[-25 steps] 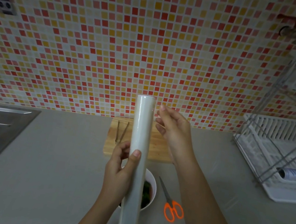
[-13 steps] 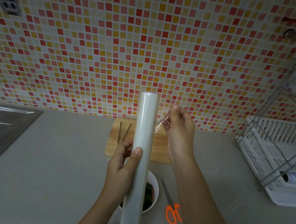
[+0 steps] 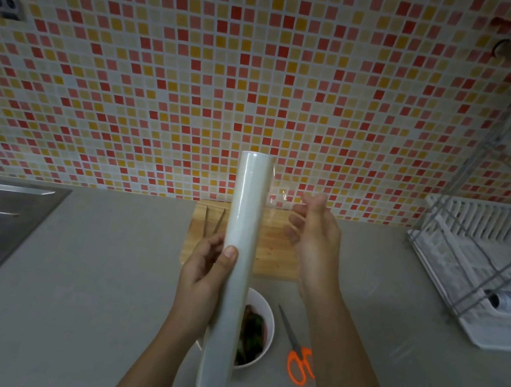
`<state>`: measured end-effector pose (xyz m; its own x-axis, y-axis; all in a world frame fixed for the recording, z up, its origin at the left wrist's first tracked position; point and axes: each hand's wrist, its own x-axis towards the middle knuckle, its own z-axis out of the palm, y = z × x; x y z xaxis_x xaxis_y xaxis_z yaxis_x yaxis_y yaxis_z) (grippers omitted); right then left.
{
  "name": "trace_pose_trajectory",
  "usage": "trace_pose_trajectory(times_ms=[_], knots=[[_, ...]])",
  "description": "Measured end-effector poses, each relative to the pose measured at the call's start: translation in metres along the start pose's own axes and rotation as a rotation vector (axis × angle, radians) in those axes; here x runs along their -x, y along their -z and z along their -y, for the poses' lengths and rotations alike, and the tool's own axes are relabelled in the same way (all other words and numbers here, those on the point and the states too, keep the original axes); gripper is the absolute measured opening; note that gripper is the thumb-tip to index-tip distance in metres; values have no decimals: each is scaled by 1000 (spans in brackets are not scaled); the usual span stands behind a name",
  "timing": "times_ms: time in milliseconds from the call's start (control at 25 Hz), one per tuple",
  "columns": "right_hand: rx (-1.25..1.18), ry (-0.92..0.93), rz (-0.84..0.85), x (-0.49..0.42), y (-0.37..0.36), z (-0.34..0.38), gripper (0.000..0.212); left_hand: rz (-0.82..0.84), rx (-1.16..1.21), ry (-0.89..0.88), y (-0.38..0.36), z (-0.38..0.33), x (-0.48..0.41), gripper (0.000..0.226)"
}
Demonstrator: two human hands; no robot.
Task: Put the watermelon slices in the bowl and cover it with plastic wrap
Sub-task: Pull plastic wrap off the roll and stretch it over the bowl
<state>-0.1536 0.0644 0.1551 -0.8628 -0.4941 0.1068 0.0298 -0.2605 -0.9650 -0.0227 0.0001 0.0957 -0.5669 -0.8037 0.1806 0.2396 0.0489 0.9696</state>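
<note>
Two hands (bare) on plastic wrap roll [image 3: 236, 267]

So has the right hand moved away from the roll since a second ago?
Yes. The right hand has drawn rightward off the plastic wrap roll, pulling film out. It was touching the roll's top; now it sits over the cutting board's right edge.

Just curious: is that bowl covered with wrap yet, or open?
Open, as far as shows. The bowl has no film over its visible part; the roll in the left hand hides the rest.
</note>
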Motion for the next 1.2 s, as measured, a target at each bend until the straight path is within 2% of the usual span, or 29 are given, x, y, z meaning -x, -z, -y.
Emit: trace_pose_trajectory(times_ms=[80, 120, 160, 200, 240, 360, 400, 480, 560, 640, 800, 880, 960, 1040, 1160, 1200], knots=[[102, -47, 183, 7, 4, -8, 32, 9, 22, -2, 2, 0, -4, 40], [144, -40, 249, 10, 4, -13, 22, 17, 33, 1, 2, 0, -5, 39], [162, -21, 255, 11, 3, -17, 8, 23, 45, 6, 3, 1, -6, 39], [166, 0, 228, 10, 2, -20, 4, 27, 59, 11, 3, 1, -7, 38], [167, 13, 186, 8, 2, -22, 10, 30, 73, 16, 4, 1, -8, 38], [94, -28, 67, 6, 2, -26, 11, 52, 100, 20, 4, -2, -12, 35], [50, -60, 63, 9, 2, -27, 22, 59, 101, 16, 3, -3, -13, 33], [54, -79, 143, 17, 6, -30, 41, 61, 98, 0, 1, -6, -16, 31], [167, -15, 256, 23, 9, -33, 24, 62, 104, -7, 1, -9, -18, 32], [204, 11, 250, 20, 9, -29, 4, 50, 122, 7, 1, -11, -19, 33], [180, -1, 115, 21, 6, -28, 16, 48, 127, 5, -1, -17, -22, 35], [134, -27, 135, 30, 7, -30, 25, 39, 124, -17, -2, -20, -25, 34], [185, -5, 223, 40, 10, -31, 31, 32, 127, -39, -2, -24, -28, 30], [240, 30, 290, 42, 11, -31, 23, 36, 121, -48, -1, -28, -30, 28], [282, 34, 278, 34, 12, -28, 5, 32, 143, -19, -1, -33, -32, 27], [324, 51, 257, 31, 12, -28, 9, 31, 165, -1, -1, -35, -33, 26]])
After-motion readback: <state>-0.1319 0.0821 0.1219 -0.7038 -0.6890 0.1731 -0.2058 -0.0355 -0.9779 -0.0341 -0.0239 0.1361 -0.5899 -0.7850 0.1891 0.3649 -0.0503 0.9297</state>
